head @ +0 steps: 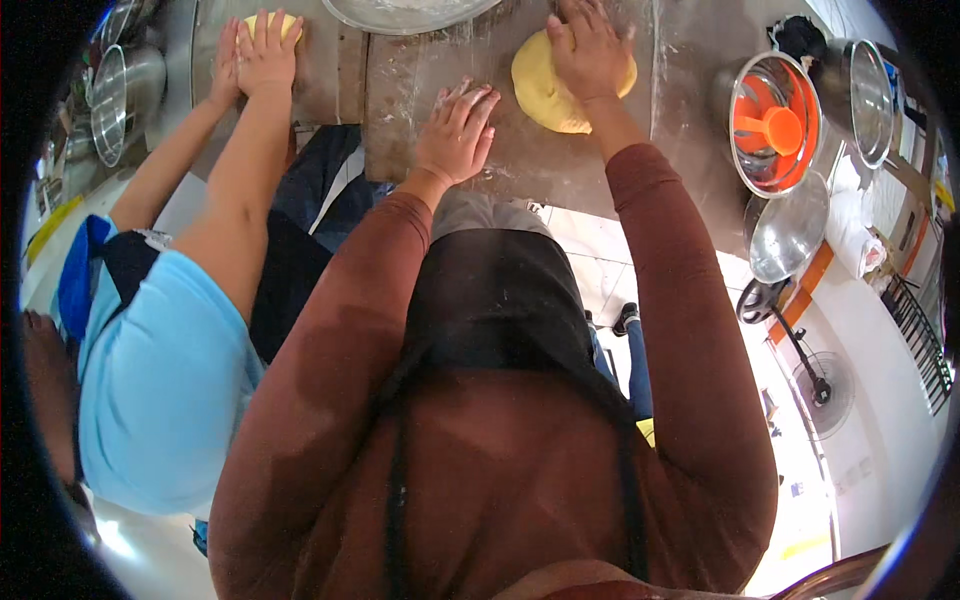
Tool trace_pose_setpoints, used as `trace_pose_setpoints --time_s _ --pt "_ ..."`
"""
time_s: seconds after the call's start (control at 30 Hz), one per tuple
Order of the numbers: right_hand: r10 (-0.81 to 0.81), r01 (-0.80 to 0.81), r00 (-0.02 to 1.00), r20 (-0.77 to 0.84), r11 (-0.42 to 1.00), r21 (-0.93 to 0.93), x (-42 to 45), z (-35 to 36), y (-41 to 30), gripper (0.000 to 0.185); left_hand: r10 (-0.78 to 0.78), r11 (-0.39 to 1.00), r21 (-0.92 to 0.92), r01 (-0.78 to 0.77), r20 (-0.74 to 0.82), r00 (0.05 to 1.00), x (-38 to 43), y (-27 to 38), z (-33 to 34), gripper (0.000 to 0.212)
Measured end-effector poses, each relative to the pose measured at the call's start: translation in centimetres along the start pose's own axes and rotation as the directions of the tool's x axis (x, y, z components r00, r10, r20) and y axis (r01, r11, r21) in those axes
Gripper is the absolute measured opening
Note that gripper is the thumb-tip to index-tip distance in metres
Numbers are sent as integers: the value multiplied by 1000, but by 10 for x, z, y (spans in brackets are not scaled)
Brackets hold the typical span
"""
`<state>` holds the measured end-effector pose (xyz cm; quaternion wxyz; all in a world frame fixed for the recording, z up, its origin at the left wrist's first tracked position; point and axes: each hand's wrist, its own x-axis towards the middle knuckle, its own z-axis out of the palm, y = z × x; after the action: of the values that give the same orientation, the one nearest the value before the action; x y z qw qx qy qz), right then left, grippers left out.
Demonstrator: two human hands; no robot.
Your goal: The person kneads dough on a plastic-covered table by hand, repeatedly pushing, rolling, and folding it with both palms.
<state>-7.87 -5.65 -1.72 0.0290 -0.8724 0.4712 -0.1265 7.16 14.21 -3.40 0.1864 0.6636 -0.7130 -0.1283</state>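
Observation:
A mound of smooth yellow dough (538, 84) lies on the floury worktop (540, 169), in front of me and to the right. My right hand (592, 64) is laid over the dough's right side, palm down with the thumb apart. Part of the dough is hidden under that palm. Nearer the table's front edge, my left hand (456, 133) holds nothing. Its fingers are a little spread and dusted with flour, apart from the dough.
At my left a co-worker's hands (266, 60) press a smaller piece of dough (292, 30). A metal bowl (412, 28) stands at the far edge of view. To the right, a steel bowl (739, 142) holds an orange plastic cup (782, 130); a tilted metal bowl (791, 229) is below.

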Motion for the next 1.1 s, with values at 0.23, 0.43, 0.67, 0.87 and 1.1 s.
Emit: trace_pose_setpoints --time_s 0.23,0.43,0.67,0.87,1.1 --pt "693 -11 706 145 -194 981 -22 -29 46 57 22 1000 22 -20 -95 995 -1 0 4 50" --pt "244 -57 935 -258 820 570 -113 -11 -76 58 -9 999 32 11 -69 998 -2 1 6 47" --pt "280 -176 887 -368 940 292 -47 -1 -71 45 -22 999 -37 22 -15 1000 2 0 0 48" --pt "230 -225 943 -239 973 47 8 -12 -24 42 -29 999 24 28 35 999 6 4 -6 51" --pt "86 13 919 -385 968 249 52 15 1 25 -34 999 -29 36 71 997 4 3 -7 51"
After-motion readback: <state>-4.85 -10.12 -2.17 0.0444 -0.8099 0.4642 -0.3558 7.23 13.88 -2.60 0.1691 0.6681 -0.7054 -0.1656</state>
